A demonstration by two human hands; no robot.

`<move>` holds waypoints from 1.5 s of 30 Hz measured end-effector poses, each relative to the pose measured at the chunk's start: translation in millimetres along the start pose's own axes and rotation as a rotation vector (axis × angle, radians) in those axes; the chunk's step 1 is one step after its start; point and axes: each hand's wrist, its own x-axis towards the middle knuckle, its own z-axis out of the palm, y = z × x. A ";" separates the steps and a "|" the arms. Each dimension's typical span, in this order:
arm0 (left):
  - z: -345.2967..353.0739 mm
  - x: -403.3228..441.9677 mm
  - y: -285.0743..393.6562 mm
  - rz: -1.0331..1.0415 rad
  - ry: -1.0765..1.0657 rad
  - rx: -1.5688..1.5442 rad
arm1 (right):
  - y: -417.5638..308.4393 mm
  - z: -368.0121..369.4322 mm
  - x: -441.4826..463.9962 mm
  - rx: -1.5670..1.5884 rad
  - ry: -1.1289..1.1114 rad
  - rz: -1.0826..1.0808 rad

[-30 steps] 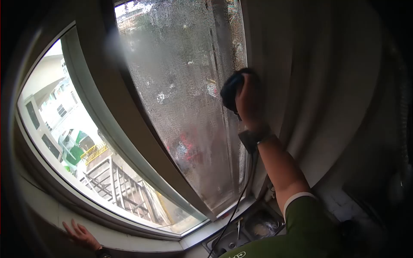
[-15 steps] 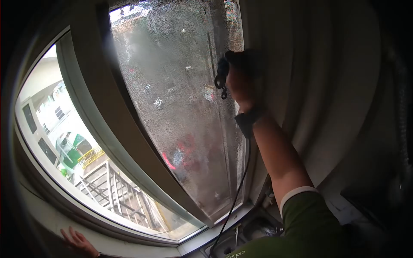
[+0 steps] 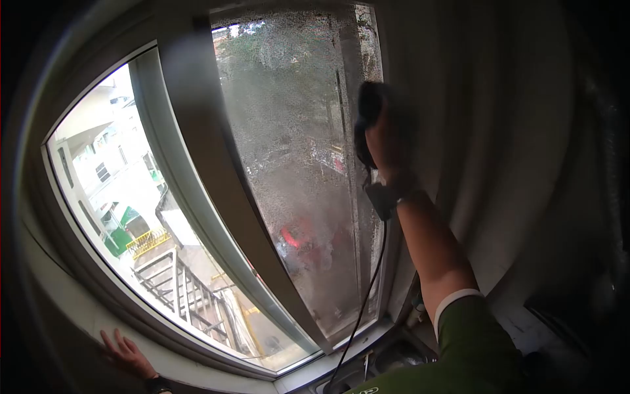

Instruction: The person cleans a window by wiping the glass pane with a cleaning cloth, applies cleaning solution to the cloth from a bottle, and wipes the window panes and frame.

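Note:
My right hand (image 3: pixel 384 148) is raised at the right side of the window and wrapped round a black hair dryer (image 3: pixel 371 105), or a corded appliance shaped like one. Its far side and front are dark and blurred. A black cord (image 3: pixel 362 308) runs down from it past my wrist to the bottom of the view. Close beside it is a misted, speckled glass pane (image 3: pixel 289 144); whether the two touch I cannot tell. At lower left, my left hand (image 3: pixel 128 358) rests with fingers spread on the pale ledge (image 3: pixel 197 379) below the window, holding nothing.
A broad dark frame post (image 3: pixel 216 138) divides the misted pane from a clear one on the left. Outside are a yellow railing (image 3: pixel 147 243) and metal framework (image 3: pixel 187 292). A sink (image 3: pixel 397 354) lies below at the right. Pale folds, perhaps a curtain, hang at right.
The view has shifted, so the window appears farther right. My right hand has turned the black hair dryer, and its rounded end now shows. My left hand remains spread on the ledge.

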 end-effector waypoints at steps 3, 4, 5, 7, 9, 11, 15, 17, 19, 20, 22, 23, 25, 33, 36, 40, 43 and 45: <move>3.9 0.7 -1.9 0.007 0.011 0.017 | -0.8 64.8 84.0 0.190 0.024 0.034; 5.8 -3.4 -3.6 0.005 0.009 0.021 | -4.1 68.5 91.8 0.120 0.088 -0.018; 7.4 -5.9 -5.5 0.003 0.005 0.022 | -5.4 71.4 99.4 0.048 0.151 -0.072; 11.4 -10.0 -8.7 0.007 -0.006 0.019 | 1.4 76.7 94.5 0.158 0.093 -0.027; 14.7 -9.8 -9.5 0.014 -0.017 0.011 | 12.9 72.0 67.1 0.574 -0.134 0.194; 13.4 -9.7 -9.7 0.027 -0.042 -0.002 | 17.4 57.4 37.1 1.018 -0.271 0.522; 4.8 -5.3 -1.3 0.060 -0.077 -0.017 | 20.8 1.2 -54.1 0.222 -0.239 -0.095; 2.6 -7.3 2.8 0.048 -0.077 -0.026 | 18.5 -27.9 -71.5 0.065 -0.319 -0.271; 1.5 -2.6 -3.8 0.049 -0.062 -0.022 | 9.0 -48.1 -70.6 0.107 -0.452 -0.247; 4.7 -5.7 -6.1 0.042 -0.054 -0.019 | 31.5 -22.8 -84.8 0.193 -0.390 -0.067; 9.5 -10.4 -6.5 0.022 -0.036 -0.007 | 28.5 -13.2 -34.7 0.198 -0.309 -0.067; 11.8 -12.7 -7.1 0.014 -0.028 0.005 | 28.1 -1.3 -10.6 0.206 -0.270 -0.065; 8.9 -9.6 -3.9 0.017 -0.016 0.030 | 27.4 34.2 27.0 0.177 -0.151 -0.020; 6.6 -2.4 -3.0 0.103 -0.095 0.037 | 32.3 73.4 15.4 0.374 -0.248 0.138; 9.4 -1.7 -6.2 0.138 -0.127 0.017 | 11.1 24.3 -40.4 0.131 -0.128 -0.030; 8.6 -5.0 -7.6 0.165 -0.121 0.010 | 14.5 -13.3 -124.7 0.137 -0.308 0.049; 2.8 -2.0 -1.3 0.169 -0.089 0.019 | 3.8 -32.4 -145.6 0.231 -0.385 0.147; 4.2 -4.5 0.4 0.165 -0.069 0.025 | 8.3 -44.7 -167.1 0.280 -0.531 0.191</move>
